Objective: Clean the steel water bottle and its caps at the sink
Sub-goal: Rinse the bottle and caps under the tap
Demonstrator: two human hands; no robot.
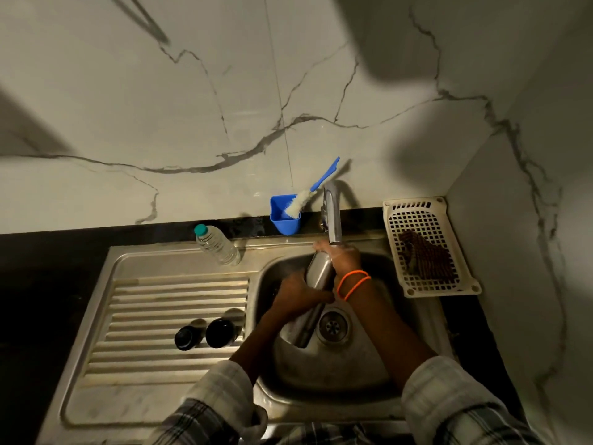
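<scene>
No readable brand or writing anywhere in view; the clear bottle's label area is too small to tell.

Nearest: two plaid sleeves [221,409] are reaching in over the sink [321,374]. On the ribbed drainboard [144,316] to the left, two dark round caps [205,334] are sitting side by side, apart from the hands.

Over the basin, the steel bottle [316,271] is being held tilted, top end up under the tap [332,216], lower end pointing down twd the drain [332,326]. It's plain brushed metal, slim, cylindrical, no markings showing. L hand [298,295] is gripping it around the lower-mid body. R hand [345,258], w/ orange bands [353,284] at the wrist, is wrapping the upper end right beneath the spout.

Further back: a clear plastic bottle [218,245] w/ a teal cap is leaning on the sink's rear rim. A blue cup [285,216] is holding a blue-handled brush [308,195] against the marble wall. To the right, a cream basket [430,245] is holding a brownish cloth [423,258].
</scene>
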